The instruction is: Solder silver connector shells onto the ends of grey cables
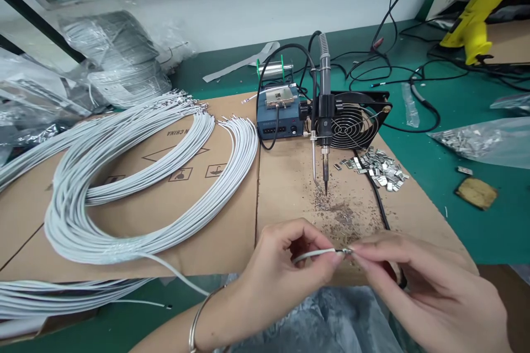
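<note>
My left hand [281, 270] pinches the end of a thin white wire [317, 254] near the front edge of the cardboard sheet [285, 182]. My right hand [430, 287] meets it from the right, fingertips closed on a small metal terminal [346, 251] at the wire's tip. The wire trails left and down toward my lap. Just beyond my hands, a soldering iron [324, 121] hangs tip-down in a stand over a patch of solder crumbs [337, 212].
Large coils of white wires [136, 176] cover the left cardboard. A blue soldering station [278, 116], a black fan [351, 124], a pile of metal terminals [379, 168], bagged terminals [484, 140], black cables and a yellow tool [474, 25] lie on the green mat.
</note>
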Action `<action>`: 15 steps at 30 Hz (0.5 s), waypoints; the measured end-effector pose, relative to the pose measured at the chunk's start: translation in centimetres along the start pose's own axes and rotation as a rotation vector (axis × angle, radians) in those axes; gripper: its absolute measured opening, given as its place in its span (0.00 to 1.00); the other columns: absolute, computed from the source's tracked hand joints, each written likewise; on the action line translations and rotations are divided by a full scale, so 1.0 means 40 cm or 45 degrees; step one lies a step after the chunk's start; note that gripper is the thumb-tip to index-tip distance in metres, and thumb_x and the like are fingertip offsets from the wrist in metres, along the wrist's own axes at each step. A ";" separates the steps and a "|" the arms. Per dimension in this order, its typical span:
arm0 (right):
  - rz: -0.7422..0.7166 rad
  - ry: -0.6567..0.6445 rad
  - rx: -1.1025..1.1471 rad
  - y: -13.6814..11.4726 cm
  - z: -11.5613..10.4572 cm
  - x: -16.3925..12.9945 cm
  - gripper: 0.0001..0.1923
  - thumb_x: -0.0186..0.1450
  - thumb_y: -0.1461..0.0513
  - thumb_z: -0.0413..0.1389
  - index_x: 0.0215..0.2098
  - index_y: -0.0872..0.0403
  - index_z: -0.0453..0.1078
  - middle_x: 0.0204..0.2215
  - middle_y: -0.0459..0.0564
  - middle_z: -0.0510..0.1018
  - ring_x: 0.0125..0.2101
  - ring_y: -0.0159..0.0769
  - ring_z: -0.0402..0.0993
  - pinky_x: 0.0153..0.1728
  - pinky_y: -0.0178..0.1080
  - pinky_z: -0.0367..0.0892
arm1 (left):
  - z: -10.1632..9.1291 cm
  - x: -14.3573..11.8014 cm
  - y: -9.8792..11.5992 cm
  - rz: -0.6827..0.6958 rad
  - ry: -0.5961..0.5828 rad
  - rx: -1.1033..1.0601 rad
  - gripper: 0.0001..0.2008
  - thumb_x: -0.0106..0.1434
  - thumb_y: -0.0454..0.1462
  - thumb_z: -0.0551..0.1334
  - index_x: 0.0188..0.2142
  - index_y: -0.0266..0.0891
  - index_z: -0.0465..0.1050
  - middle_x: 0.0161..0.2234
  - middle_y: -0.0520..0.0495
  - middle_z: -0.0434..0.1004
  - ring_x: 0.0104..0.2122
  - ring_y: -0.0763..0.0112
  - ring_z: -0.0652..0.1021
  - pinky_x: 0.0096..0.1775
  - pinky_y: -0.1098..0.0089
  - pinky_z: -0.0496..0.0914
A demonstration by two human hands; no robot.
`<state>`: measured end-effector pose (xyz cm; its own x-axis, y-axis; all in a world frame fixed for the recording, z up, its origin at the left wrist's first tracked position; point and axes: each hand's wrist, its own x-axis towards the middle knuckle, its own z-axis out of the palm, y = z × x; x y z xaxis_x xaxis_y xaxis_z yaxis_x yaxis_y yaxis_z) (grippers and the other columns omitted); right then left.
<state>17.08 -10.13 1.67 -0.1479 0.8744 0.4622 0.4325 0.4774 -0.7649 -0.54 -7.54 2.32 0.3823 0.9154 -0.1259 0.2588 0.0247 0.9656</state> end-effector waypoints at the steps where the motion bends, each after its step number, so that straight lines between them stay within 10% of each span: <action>1: -0.004 -0.007 0.008 0.000 0.000 0.000 0.14 0.57 0.74 0.55 0.35 0.50 0.69 0.22 0.43 0.74 0.26 0.34 0.75 0.27 0.34 0.70 | 0.000 -0.001 -0.001 0.008 0.004 0.003 0.08 0.57 0.39 0.61 0.27 0.35 0.71 0.22 0.51 0.70 0.22 0.78 0.66 0.23 0.77 0.62; 15: 0.169 0.014 0.037 -0.006 0.009 0.007 0.07 0.58 0.69 0.55 0.28 0.51 0.72 0.21 0.47 0.76 0.21 0.37 0.74 0.21 0.35 0.69 | -0.002 0.008 0.001 -0.069 -0.048 -0.028 0.10 0.58 0.41 0.61 0.28 0.35 0.70 0.22 0.52 0.69 0.22 0.79 0.66 0.24 0.79 0.61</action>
<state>16.63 -9.99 1.82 -0.0810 0.9291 0.3608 0.4217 0.3599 -0.8322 -0.49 -7.19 2.32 0.4011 0.8969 -0.1864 0.2605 0.0834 0.9619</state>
